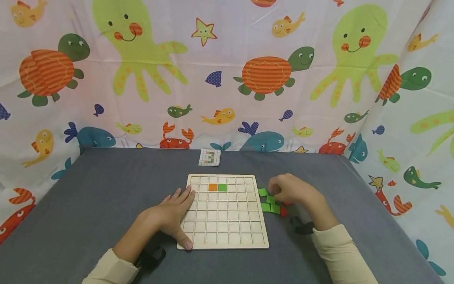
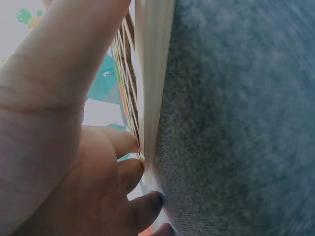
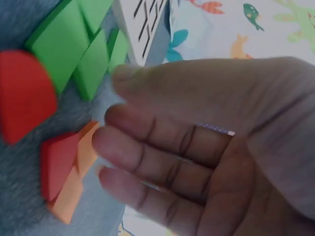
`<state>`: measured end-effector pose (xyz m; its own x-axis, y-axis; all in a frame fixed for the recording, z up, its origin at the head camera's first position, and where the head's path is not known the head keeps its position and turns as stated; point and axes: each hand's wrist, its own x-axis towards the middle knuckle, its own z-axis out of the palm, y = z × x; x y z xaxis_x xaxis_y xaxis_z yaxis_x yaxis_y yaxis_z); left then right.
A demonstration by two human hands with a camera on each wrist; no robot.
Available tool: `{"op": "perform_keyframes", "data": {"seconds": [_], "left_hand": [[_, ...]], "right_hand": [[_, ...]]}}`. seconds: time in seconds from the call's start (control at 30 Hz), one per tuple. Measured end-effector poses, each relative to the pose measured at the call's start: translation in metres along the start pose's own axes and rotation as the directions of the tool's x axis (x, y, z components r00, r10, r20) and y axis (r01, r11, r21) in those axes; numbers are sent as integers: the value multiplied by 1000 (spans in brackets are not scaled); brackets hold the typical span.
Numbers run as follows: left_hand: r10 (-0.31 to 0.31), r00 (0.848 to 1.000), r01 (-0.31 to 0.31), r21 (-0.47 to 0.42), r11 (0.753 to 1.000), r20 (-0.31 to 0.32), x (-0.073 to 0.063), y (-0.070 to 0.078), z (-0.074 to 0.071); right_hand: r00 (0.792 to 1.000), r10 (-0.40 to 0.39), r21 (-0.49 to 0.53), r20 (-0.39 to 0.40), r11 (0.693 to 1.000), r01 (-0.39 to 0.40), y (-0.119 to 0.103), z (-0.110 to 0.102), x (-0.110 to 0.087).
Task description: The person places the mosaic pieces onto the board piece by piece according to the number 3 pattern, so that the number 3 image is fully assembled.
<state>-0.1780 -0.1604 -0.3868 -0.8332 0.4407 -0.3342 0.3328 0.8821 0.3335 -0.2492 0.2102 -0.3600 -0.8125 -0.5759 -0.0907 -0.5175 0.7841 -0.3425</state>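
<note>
Left hand: Laid with fingers spread on the left edge of a pale wooden grid board, with thumb on its near left corner; grasping nothing, merely steadying contact.
Right hand: Held above the bench, right of the board, bent downward at the wrist, with loosely curled fingers over the loose pieces; cannot tell whether pinching anything, with the index finger hidden behind the thumb in the wrist view.
Sleeves: Cream cloth, reaching in from the near side toward the board.
Board: Lies flat midway between left and right edges of the dark grey cloth-covered bench.
Filled cells: Set with a flat orange square tile and, directly right, a flat green square tile, in the second row from the far side.
Loose pieces: Scattered just beside the board's right edge: green tiles, red tiles and thin orange tiles.
Card: Small white paper card near the bench's far edge, printed with a coloured grid; too small for reading finer marks.
Backdrop: White sea-creature fabric beyond the far edge.
</note>
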Motion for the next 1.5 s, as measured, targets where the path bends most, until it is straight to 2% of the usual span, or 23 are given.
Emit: {"op": "perform_keyframes", "data": {"seconds": [0.1,0.23,0.33,0.47,0.6,0.97,1.33,1.5], "left_hand": [[3,1000,-3,0,1000,-3,-2,0,1],[12,1000,-12,-5,1000,-18,-5,-1,2],[25,999,-26,-16,1000,-29,-7,-1,2],[13,1000,-14,-16,1000,-21,-6,-1,3],[-10,1000,10,-6,1000,-5,-3,-2,3],[24,1000,-24,-20,1000,-12,-3,-1,4],[41,999,-42,-28,999,-16,-3,-1,1],[40,999,-40,-31,999,-16,-5,1,-1]], "right_hand": [[999,35,-67,31,997,-33,2,1,-3],[998,55,-143,23,988,-51,0,4,-6],[994,104,-192,17,976,-99,-3,4,-9],[988,151,-209,15,967,-144,-6,3,-12],[989,150,-207,6,967,-145,-6,5,-13],[996,64,-208,-67,975,-77,2,12,-12],[992,83,-180,-100,979,-100,4,15,-8],[990,50,-150,-131,986,-70,6,16,-5]]}}
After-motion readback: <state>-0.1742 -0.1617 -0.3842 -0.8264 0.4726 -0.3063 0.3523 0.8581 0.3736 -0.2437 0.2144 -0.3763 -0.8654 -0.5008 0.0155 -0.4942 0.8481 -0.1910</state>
